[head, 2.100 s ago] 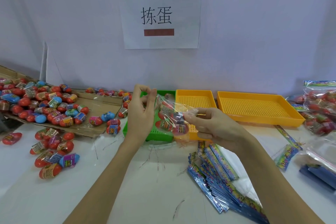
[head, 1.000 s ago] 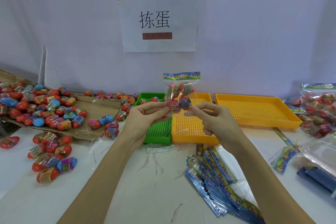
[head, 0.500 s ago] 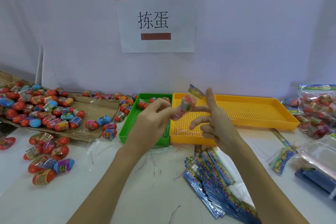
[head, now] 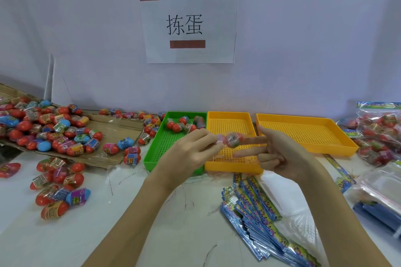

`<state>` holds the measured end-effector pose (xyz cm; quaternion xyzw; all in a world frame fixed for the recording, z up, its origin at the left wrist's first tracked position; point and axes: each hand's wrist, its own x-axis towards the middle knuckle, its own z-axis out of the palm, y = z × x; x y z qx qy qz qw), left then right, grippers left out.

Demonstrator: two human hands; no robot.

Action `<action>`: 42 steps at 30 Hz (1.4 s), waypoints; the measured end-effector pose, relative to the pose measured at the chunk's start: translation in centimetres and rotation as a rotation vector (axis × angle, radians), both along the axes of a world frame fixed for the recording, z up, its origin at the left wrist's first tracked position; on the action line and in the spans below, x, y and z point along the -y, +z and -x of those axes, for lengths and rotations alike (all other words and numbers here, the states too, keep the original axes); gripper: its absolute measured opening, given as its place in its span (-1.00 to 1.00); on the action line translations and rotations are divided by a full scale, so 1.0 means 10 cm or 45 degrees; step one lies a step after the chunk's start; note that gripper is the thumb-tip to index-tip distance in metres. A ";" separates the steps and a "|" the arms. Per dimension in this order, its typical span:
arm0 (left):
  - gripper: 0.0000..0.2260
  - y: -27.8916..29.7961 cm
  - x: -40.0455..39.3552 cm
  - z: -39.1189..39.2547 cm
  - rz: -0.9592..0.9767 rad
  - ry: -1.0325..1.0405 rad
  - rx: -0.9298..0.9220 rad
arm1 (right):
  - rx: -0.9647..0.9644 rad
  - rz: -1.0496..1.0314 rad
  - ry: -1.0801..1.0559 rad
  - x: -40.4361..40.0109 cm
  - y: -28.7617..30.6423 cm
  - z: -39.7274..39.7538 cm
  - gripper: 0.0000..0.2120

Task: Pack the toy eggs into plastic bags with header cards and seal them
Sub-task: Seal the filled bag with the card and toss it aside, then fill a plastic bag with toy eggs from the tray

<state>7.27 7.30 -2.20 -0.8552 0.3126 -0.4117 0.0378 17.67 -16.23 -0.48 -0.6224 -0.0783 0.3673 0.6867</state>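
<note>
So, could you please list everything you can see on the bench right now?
paper sign: one, white, on the wall.
loose toy eggs: many, mostly red and blue, on cardboard and table at left.
green tray: one, a few eggs inside.
small orange tray: one, beside the green.
large orange tray: one, further right.
header cards: a stack, blue, front right.
filled bags: several, clear, far right.
bag of eggs: one, blurred, between the hands.
left hand: pinches the bag.
right hand: fingers touch it.

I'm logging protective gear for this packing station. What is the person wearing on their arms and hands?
Nothing visible: the left hand and right hand are bare, with no gloves, rings or watch, and both forearms are bare with no sleeves in view.
</note>
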 end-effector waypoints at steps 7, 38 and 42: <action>-0.78 -0.05 0.10 -0.02 -0.049 -0.076 0.001 | 0.203 0.191 -0.189 -0.07 -0.05 0.03 -0.67; -0.77 -0.07 -0.18 -0.13 2.068 -0.137 -0.834 | 0.532 -0.310 -0.312 -0.02 0.00 0.00 -0.81; -0.82 -0.06 -0.19 -0.15 2.019 0.012 -0.726 | 0.566 -0.768 -1.076 0.19 0.06 -0.10 -0.90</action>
